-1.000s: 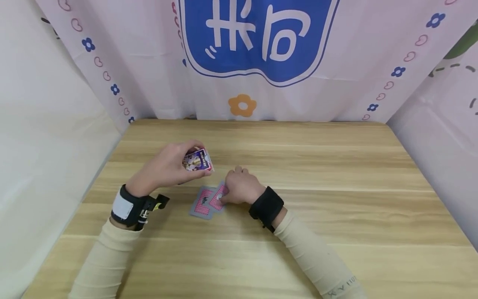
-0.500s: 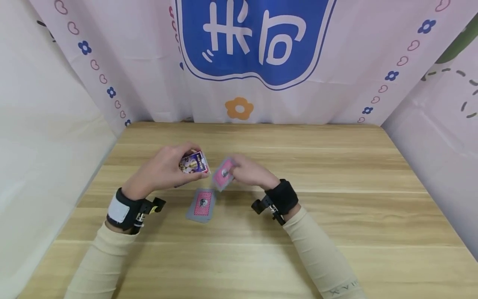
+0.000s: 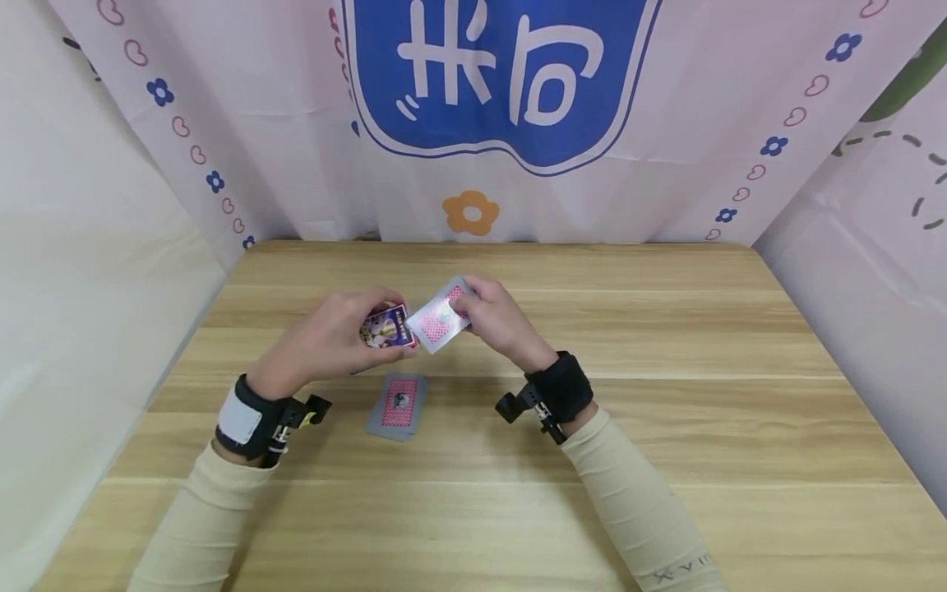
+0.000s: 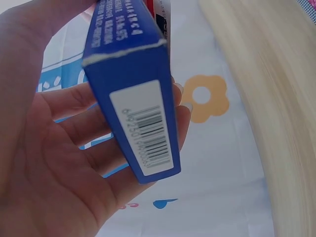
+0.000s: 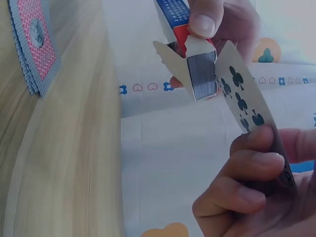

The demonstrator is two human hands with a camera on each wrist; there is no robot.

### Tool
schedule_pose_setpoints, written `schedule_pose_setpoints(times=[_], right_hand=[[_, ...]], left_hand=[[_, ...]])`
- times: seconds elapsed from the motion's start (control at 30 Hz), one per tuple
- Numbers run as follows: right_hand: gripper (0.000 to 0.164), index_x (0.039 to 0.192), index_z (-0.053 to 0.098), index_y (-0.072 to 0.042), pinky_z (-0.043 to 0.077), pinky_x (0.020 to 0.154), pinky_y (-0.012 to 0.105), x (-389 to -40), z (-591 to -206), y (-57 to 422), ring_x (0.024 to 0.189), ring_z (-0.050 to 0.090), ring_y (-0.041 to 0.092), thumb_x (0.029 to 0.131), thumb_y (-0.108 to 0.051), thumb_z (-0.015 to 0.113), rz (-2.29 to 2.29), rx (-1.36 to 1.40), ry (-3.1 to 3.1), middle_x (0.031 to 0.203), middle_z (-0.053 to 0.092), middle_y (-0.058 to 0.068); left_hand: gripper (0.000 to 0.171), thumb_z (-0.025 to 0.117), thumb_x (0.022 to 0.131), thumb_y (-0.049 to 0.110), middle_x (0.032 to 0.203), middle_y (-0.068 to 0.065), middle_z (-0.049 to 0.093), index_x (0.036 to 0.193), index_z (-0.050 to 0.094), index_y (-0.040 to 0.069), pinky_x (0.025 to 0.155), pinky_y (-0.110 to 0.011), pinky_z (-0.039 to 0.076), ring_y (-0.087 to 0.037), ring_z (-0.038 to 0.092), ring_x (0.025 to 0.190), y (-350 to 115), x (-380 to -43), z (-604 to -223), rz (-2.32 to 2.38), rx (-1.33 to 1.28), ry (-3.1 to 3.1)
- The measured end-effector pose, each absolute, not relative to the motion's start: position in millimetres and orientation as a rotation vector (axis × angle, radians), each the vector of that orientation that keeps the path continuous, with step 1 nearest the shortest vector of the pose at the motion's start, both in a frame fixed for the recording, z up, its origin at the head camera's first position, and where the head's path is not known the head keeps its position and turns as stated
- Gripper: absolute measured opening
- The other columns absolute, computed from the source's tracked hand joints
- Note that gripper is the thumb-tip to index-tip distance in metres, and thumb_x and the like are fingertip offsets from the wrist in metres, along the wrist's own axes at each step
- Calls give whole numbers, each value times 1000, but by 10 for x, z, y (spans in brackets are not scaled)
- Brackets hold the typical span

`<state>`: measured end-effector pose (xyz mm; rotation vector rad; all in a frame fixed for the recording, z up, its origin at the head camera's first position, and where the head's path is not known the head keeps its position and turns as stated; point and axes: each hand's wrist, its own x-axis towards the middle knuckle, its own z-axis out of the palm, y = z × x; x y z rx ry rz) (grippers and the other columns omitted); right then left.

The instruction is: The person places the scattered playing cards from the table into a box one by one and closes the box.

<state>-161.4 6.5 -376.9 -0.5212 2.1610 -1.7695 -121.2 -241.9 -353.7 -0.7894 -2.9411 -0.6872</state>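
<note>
My left hand [image 3: 333, 335] grips a card box [image 3: 388, 327] above the table, thumb on one side and fingers on the other. In the left wrist view the blue end of the box carries a barcode label [image 4: 143, 131]. Its other end is unsealed in the right wrist view, with a white flap [image 5: 175, 66] out and packed card edges [image 5: 202, 74] inside. My right hand [image 3: 503, 319] pinches a playing card [image 3: 438, 322], clubs on its face [image 5: 239, 94], one corner close to the box mouth. Whether they touch I cannot tell. A small card pile [image 3: 398, 406] lies face down below.
The wooden table [image 3: 629, 460] spreads around both hands. A printed curtain [image 3: 607, 197] hangs along its back edge, and pale cloth [image 3: 96, 288] hangs at the left side.
My right hand has lifted a card off the pile and carried it up and back beside the box mouth. The left hand keeps its grip on the box, nearly in place.
</note>
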Motion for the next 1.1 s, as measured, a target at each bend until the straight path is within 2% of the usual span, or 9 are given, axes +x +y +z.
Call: schedule_pose_setpoints(times=[0.1,0.3,0.5,0.63,0.77,0.87,0.93,1.03,1.1], right_hand=[[31,127,62,5,53,74,22,-1610,-3765,61,91,64,16,106,-12,46,-1774,-522,2172,111,67,17],[26,121,65,2,42,61,22,-1580,-3767,46,72,52,16,106,-10,48,-1806,-530,2230,90,59,8],[25,125,65,-3,42,60,22,-1503,-3790,-35,69,57,13,109,-16,52,-1622,-660,2248,88,65,6],[34,138,61,-5,48,66,26,-1457,-3766,-78,79,65,19,110,-21,52,-1461,-722,2292,101,70,10],[50,156,46,-6,58,89,37,-1418,-3706,-71,108,72,25,111,-28,49,-1398,-678,2369,130,69,13],[53,160,41,-11,58,100,44,-1390,-3695,-75,123,69,28,112,-32,48,-1328,-775,2357,143,65,12],[52,160,41,-14,57,102,43,-1375,-3710,-101,126,67,27,113,-33,47,-1283,-881,2322,145,64,11],[59,166,31,-17,56,104,40,-1348,-3741,-150,128,65,23,113,-40,45,-1197,-996,2294,151,60,10],[61,168,25,-19,51,112,39,-1348,-3766,-169,138,59,21,114,-44,39,-1177,-999,2273,160,52,8]], left_hand=[[65,91,82,37,107,-10,76,132,64,6,71,-31,61,-18,71,86,-2409,-1208,-3537,-681,-797,-2940],[65,90,83,40,107,-9,76,132,64,8,69,-29,58,-15,69,83,-2388,-1188,-3532,-688,-793,-2938],[66,90,82,39,104,-9,76,133,64,7,65,-26,57,-14,69,80,-2360,-1188,-3550,-701,-795,-2914],[66,92,81,37,106,-10,76,132,64,5,66,-27,58,-17,70,81,-2356,-1197,-3548,-699,-796,-2880],[66,90,83,39,101,-11,76,132,64,4,64,-27,56,-16,68,77,-2377,-1204,-3539,-667,-746,-2855],[66,89,84,40,100,-11,77,132,65,3,64,-27,55,-15,68,76,-2392,-1206,-3553,-637,-728,-2841],[64,89,84,38,102,-12,77,132,65,3,66,-29,56,-16,69,78,-2397,-1210,-3572,-630,-740,-2820],[60,89,85,29,108,-14,77,132,65,1,71,-34,59,-19,71,83,-2396,-1219,-3591,-631,-764,-2811],[60,88,85,27,109,-16,77,132,65,0,72,-36,60,-21,72,85,-2394,-1231,-3601,-629,-769,-2807]])
